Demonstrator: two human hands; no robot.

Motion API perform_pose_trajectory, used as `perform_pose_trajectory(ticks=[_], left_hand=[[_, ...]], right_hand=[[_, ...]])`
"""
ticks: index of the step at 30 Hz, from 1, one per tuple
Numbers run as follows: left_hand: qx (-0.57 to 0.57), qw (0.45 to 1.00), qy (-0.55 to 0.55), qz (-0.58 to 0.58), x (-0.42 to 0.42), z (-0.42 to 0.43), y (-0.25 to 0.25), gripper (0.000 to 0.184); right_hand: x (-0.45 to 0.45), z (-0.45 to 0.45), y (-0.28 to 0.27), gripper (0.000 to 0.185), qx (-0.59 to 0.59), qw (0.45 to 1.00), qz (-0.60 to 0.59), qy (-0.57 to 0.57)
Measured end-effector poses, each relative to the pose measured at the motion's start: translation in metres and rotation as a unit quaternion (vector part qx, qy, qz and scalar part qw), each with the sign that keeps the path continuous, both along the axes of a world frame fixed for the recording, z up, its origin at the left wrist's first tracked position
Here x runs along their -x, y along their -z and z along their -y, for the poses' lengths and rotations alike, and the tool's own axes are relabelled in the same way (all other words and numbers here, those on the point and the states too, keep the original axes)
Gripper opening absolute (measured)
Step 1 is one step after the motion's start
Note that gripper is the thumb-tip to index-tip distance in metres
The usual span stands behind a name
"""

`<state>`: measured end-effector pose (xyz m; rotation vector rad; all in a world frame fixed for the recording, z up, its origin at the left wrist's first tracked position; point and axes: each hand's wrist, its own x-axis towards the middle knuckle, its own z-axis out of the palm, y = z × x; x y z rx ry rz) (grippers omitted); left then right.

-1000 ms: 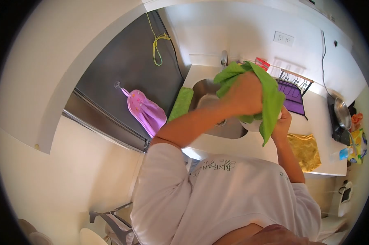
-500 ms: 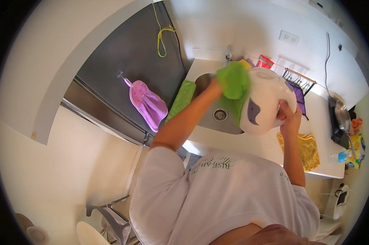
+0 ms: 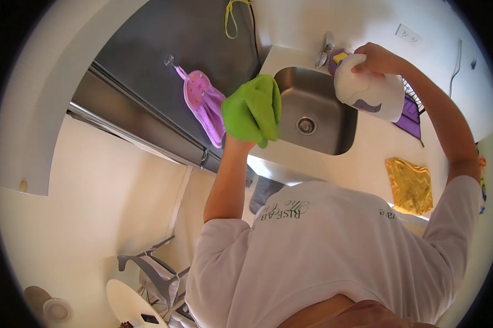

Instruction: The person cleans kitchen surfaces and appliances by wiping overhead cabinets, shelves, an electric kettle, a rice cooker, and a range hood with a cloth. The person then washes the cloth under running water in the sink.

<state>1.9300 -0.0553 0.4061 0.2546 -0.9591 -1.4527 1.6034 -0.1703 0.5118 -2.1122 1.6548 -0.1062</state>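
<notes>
My left hand (image 3: 241,143), mostly hidden, is closed on a bunched green cloth (image 3: 252,109) at the sink's left front edge. Up at the back right, my right hand (image 3: 378,58) grips the upper part of a white rounded jug-like appliance (image 3: 387,97) with a dark grey curved panel. It is tilted on its side over the right edge of the steel sink (image 3: 295,87). I cannot tell whether it touches the counter.
A faucet (image 3: 324,50) stands behind the sink. Beside the appliance is a purple item on a rack (image 3: 411,121). A gold cloth (image 3: 409,186) lies on the counter's front right. A pink-purple hand towel (image 3: 204,104) hangs on the dark fridge (image 3: 164,38).
My left hand has moved left and toward me with the green cloth, away from the appliance. My right hand has shifted its grip to the top, and the appliance has turned and moved back right.
</notes>
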Motion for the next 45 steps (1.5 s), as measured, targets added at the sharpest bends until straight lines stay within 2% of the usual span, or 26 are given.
perform_pose_trajectory(ticks=[1,3,5,7,9,11,13,15,17,19,21,23,26,28,29,30,32,33,34,36,37,38,39,40,42,45], left_hand=[[-0.008,1.000,-0.015,-0.011,-0.006,-0.002,0.007,0.014],[0.084,0.992,-0.074,0.058,-0.020,-0.006,0.018,0.021],[0.119,0.984,-0.098,0.090,-0.027,-0.012,0.025,0.019],[0.099,0.988,-0.090,0.082,-0.030,-0.018,0.022,0.008],[0.201,0.975,-0.056,0.078,-0.037,-0.006,0.033,0.007],[0.188,0.978,-0.065,0.064,-0.041,-0.007,0.042,0.007],[0.057,0.991,-0.116,0.040,-0.038,-0.025,0.040,0.009],[0.149,0.986,-0.067,0.029,-0.033,-0.021,0.018,0.011],[0.189,0.980,-0.043,0.038,-0.029,-0.020,0.009,0.012],[0.179,0.981,-0.044,0.067,-0.028,-0.020,0.013,0.014],[0.283,0.951,-0.042,0.118,-0.033,0.007,0.029,0.009],[0.252,0.958,-0.043,0.132,-0.034,0.015,0.051,0.007],[0.033,0.996,-0.004,0.082,-0.022,0.013,0.073,0.018],[-0.068,0.994,0.083,0.027,-0.009,0.030,0.074,0.029],[0.001,0.992,0.005,0.128,0.009,0.043,0.085,0.032],[0.069,0.969,-0.078,0.224,0.034,0.057,0.100,0.036],[0.175,0.887,-0.190,0.382,0.060,0.073,0.088,0.038],[0.217,0.841,-0.214,0.447,0.072,0.067,0.065,0.036],[0.262,0.788,-0.237,0.504,0.088,0.059,0.038,0.034],[0.365,0.660,-0.284,0.591,0.122,0.057,-0.012,0.031],[0.285,0.804,-0.041,0.520,0.132,0.083,-0.004,0.031],[0.193,0.851,0.126,0.473,0.134,0.084,-0.017,0.031],[0.047,0.869,0.279,0.405,0.136,0.084,-0.031,0.031],[-0.097,0.848,0.375,0.362,0.139,0.084,-0.044,0.031],[-0.145,0.856,0.408,0.281,0.147,0.071,-0.046,0.031],[-0.121,0.922,0.326,0.171,0.179,0.054,-0.035,0.032]], right_hand=[[-0.008,0.007,0.006,0.034,-0.015,1.000,-0.008,-0.019],[-0.022,0.018,0.016,0.035,-0.036,0.997,-0.040,-0.057],[-0.035,0.024,0.024,0.037,-0.051,0.991,-0.088,-0.092],[-0.042,0.034,0.036,0.040,-0.083,0.988,-0.098,-0.088],[-0.048,0.041,0.045,0.042,-0.095,0.985,-0.116,-0.088],[-0.053,0.046,0.052,0.043,-0.089,0.982,-0.139,-0.091],[-0.055,0.050,0.054,0.044,-0.088,0.981,-0.143,-0.097],[-0.057,0.053,0.053,0.044,-0.081,0.979,-0.156,-0.106],[-0.059,0.053,0.050,0.045,-0.069,0.975,-0.176,-0.118],[-0.052,0.062,0.056,0.045,-0.058,0.974,-0.166,-0.142],[-0.045,0.065,0.058,0.044,-0.052,0.978,-0.146,-0.142],[-0.040,0.056,0.054,0.042,-0.052,0.984,-0.117,-0.121],[-0.036,0.028,0.034,0.041,-0.026,0.990,-0.095,-0.099],[-0.035,-0.011,0.015,0.042,0.019,0.997,-0.021,-0.066],[-0.036,-0.028,0.007,0.042,0.043,0.998,0.014,-0.053],[-0.025,-0.034,0.013,0.046,0.065,0.995,0.057,-0.057],[-0.020,-0.059,0.021,0.051,0.082,0.985,0.153,0.012],[-0.023,-0.074,0.024,0.044,0.088,0.974,0.206,0.040],[-0.031,-0.099,0.011,0.047,0.077,0.967,0.228,0.081],[-0.011,-0.112,0.028,0.045,0.205,0.969,0.129,0.039],[-0.006,-0.129,0.016,0.038,0.150,0.971,0.187,0.014],[0.002,-0.138,0.017,0.031,0.118,0.942,0.314,0.000],[0.010,-0.143,0.010,0.033,0.010,0.937,0.342,0.071],[0.017,-0.149,0.011,0.031,-0.006,0.910,0.405,0.094],[0.030,-0.159,0.021,0.028,-0.016,0.837,0.534,0.120],[0.046,-0.158,0.043,0.026,-0.005,0.680,0.714,0.167]])
